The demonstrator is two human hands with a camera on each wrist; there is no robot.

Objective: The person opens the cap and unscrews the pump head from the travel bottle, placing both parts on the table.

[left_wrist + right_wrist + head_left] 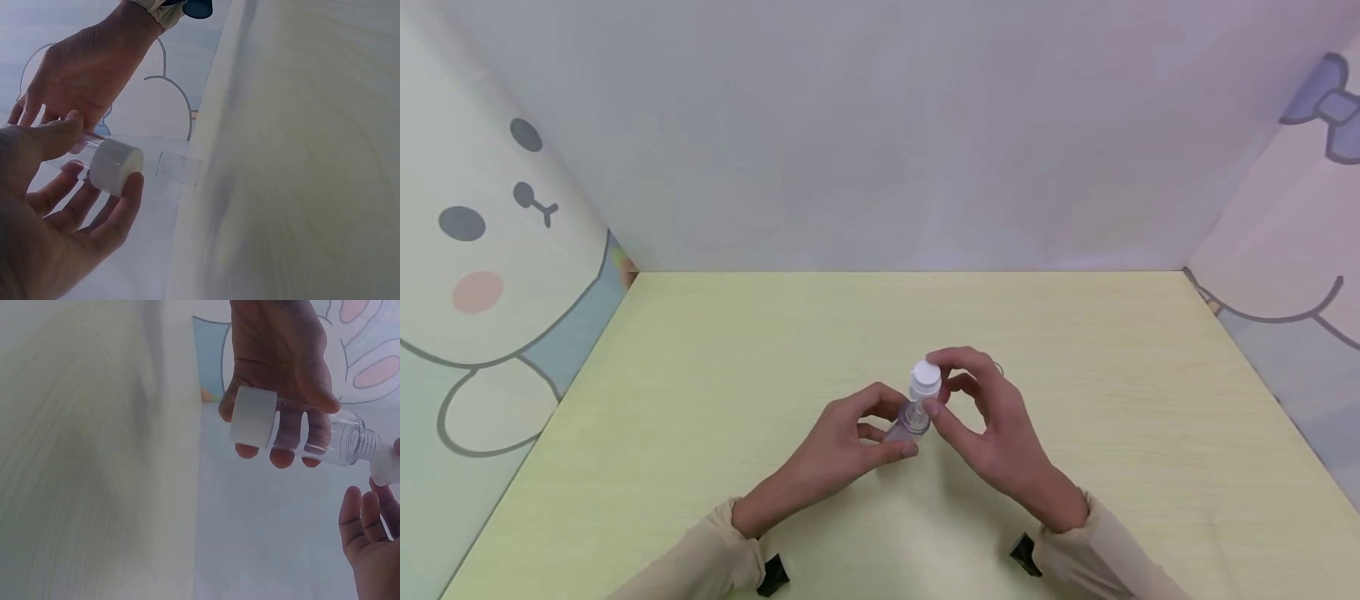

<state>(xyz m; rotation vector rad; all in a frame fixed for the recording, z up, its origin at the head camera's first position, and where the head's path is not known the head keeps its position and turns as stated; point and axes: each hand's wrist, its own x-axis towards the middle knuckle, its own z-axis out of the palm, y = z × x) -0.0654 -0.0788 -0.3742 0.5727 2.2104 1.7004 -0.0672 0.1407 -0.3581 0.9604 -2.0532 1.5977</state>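
Right now the person is holding a small clear bottle above the pale green table, between both hands. The left hand is curling its fingers round the bottle's body, and the bottle's long axis is tilting up and away toward the right hand. That right hand is pinching the white pump top at the neck end, thumb and fingertips closed on it. In the right wrist view the top is sitting just beside the open threaded neck; whether they are touching, I cannot tell. A white cap is covering the bottle's other end.
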